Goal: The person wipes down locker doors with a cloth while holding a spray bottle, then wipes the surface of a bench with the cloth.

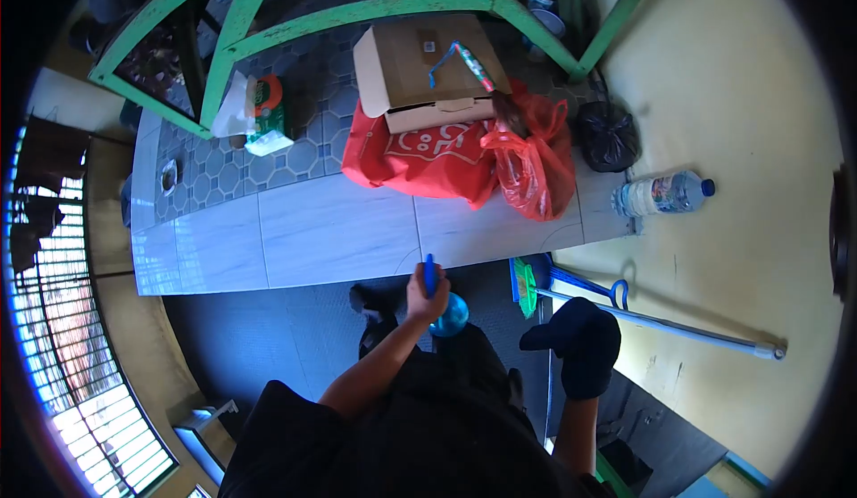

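Note:
My left hand is closed around the neck of a blue spray bottle. The bottle's blue top sticks up past my fingers, and its translucent round body hangs below them. On the right, a dark cap with its brim pointing left covers my right hand. Only the forearm shows below the cap, so the fingers are hidden, but the cap is held up at the end of that arm. Both hands are in front of the tiled ledge, above the dark floor.
On the ledge sit an open cardboard box, a red bag, a red plastic bag, a green-orange pack, a black bag and a water bottle. A broom and blue dustpan lean by the wall. Green frame stands behind.

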`<move>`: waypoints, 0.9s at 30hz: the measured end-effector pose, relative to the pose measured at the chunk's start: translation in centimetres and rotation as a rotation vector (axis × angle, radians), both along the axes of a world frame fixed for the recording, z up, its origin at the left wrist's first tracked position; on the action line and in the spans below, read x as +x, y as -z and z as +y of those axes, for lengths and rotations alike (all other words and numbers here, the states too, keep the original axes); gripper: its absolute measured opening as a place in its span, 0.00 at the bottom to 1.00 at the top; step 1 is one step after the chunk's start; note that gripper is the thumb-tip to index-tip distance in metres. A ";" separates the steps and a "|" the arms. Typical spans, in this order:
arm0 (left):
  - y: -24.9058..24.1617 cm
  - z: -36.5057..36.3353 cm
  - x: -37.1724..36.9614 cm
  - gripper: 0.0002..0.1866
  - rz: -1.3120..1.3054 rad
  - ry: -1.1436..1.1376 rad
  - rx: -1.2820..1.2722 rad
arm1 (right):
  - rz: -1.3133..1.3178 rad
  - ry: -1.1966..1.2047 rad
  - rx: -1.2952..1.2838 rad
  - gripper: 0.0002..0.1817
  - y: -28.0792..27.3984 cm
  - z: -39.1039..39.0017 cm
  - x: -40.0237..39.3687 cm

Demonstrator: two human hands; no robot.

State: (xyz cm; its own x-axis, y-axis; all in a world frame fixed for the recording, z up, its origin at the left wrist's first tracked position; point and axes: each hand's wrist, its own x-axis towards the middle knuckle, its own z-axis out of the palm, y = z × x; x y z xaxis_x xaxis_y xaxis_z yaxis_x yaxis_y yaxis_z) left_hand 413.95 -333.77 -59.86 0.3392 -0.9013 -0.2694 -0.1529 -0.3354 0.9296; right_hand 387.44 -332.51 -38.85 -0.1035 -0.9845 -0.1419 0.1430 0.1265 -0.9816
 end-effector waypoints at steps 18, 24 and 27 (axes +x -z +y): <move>0.2 8.1 21.2 0.14 0.096 -0.338 0.011 | -0.037 -0.253 0.062 0.17 -5.3 -3.9 20.1; 0.2 10.1 24.2 0.17 -0.189 -0.165 -0.223 | -0.117 -0.269 0.272 0.15 -5.1 -2.5 24.9; 0.3 10.9 24.6 0.16 -0.120 -0.192 -0.149 | 0.078 -0.359 0.082 0.20 -3.1 -1.6 24.8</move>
